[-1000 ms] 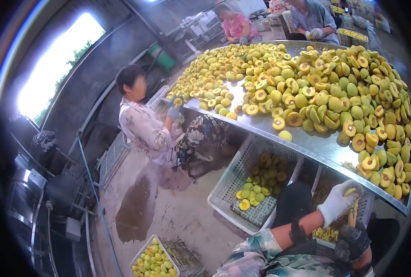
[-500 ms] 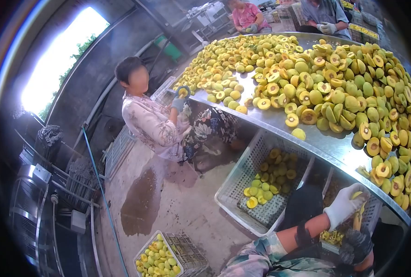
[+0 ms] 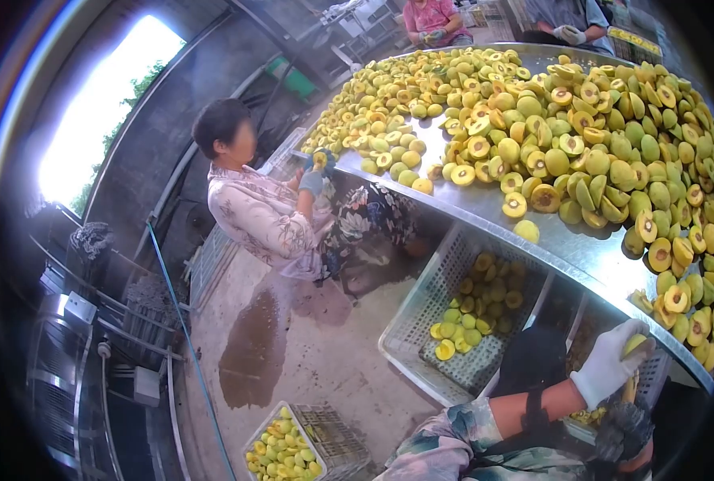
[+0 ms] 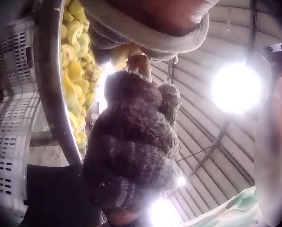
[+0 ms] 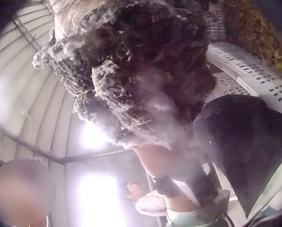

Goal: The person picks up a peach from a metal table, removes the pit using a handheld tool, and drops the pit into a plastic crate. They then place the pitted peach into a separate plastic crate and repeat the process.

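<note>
My left hand [image 3: 609, 367], in a white glove, holds a yellow-green fruit piece [image 3: 634, 345] below the metal table's near edge. Just under it, my right hand [image 3: 623, 431], in a dark glove, grips a wooden handle [image 3: 631, 390]. In the left wrist view the right hand's dark glove [image 4: 131, 142] is curled round the handle [image 4: 140, 65], while the left hand's white glove cuff [image 4: 155, 40] crosses above. The dark glove of my right hand [image 5: 136, 71] fills the top of the right wrist view; its fingertips are hard to make out.
Halved fruit [image 3: 613, 160] is heaped on the metal table [image 3: 485, 207]. Under it stands a white crate [image 3: 409, 341] partly filled with fruit; another crate [image 3: 337, 441] is on the floor. A person in a floral top [image 3: 260, 212] sits at the left, two more people beyond the table.
The head view has shifted slightly, so the table sits a little higher and farther right. The seated person's hands have come together. Both my hands keep their holds, with more of the fruit piece showing.
</note>
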A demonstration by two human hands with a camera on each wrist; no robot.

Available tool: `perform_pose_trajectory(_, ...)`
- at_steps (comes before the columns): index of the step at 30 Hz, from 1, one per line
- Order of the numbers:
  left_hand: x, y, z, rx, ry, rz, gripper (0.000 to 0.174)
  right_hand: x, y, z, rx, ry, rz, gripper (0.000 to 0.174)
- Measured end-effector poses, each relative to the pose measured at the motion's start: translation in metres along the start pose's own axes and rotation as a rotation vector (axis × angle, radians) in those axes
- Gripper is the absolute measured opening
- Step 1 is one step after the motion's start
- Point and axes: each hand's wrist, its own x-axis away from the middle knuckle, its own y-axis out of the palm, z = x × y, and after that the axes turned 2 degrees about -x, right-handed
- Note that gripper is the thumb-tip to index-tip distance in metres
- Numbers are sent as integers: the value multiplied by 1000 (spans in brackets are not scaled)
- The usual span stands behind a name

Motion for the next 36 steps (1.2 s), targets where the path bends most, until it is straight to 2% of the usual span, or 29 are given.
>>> perform_pose_trajectory(1,-5,-4,-3,147,-200,-130,17,0,0,-1,5,-2,-7,25)
perform_pose_trajectory(2,-10,-6,-4,141,-201,-126,17,-1,0,-1,11,-2,-18,25)
perform_pose_trajectory(4,-19,-14,5,57,-453,-350,17,-3,1,0,22,5,-45,25)
perform_pose_trajectory(5,-16,-11,4,70,-383,-311,17,-5,2,1,26,10,-61,25)
perform_pose_trajectory(6,-13,-9,-2,59,-392,-306,17,-6,3,4,27,16,-76,24)
perform_pose_trajectory(8,-7,0,-15,53,-145,-143,19,-6,1,10,23,25,-94,24)
perform_pose_trajectory(9,-10,-5,-6,86,-294,-220,21,-6,-1,10,23,22,-98,24)
perform_pose_trajectory(10,-17,-12,9,86,-294,-222,21,-5,-3,10,27,18,-102,24)
perform_pose_trajectory(12,-26,-23,31,61,-675,-487,22,-5,-7,10,41,14,-107,24)
perform_pose_trajectory(13,-21,-15,13,46,-578,-463,21,-4,-9,9,48,12,-108,24)
perform_pose_trajectory(14,-13,-8,6,51,-579,-463,21,-4,-11,8,55,11,-109,24)
perform_pose_trajectory(16,-2,0,2,41,71,-173,21,-4,-17,7,65,7,-112,24)
perform_pose_trajectory(20,-5,-2,-1,52,142,-210,26,-8,-26,6,75,-1,-131,23)
perform_pose_trajectory(21,-6,-2,-2,51,141,-210,26,-11,-33,5,44,-5,-366,22)
perform_pose_trajectory(23,-7,-4,-3,328,-227,-385,25,-13,-42,6,64,-19,-371,21)
perform_pose_trajectory(25,-4,1,-8,377,-259,-346,25,-25,-61,20,88,-29,-375,20)
perform_pose_trajectory(26,-1,3,-9,424,-285,-306,26,-45,-88,41,122,-71,-308,19)
perform_pose_trajectory(27,1,4,-9,419,-284,-302,26,-54,-87,46,156,-115,-245,20)
perform_pose_trajectory(29,4,6,-8,639,-465,-339,26,-60,-96,49,315,-161,-154,20)
perform_pose_trajectory(34,3,8,-14,543,-315,-335,22,-54,-72,21,784,-266,-111,20)
perform_pose_trajectory(36,-2,3,-21,187,-112,-142,23,-60,-67,13,966,-330,-150,21)
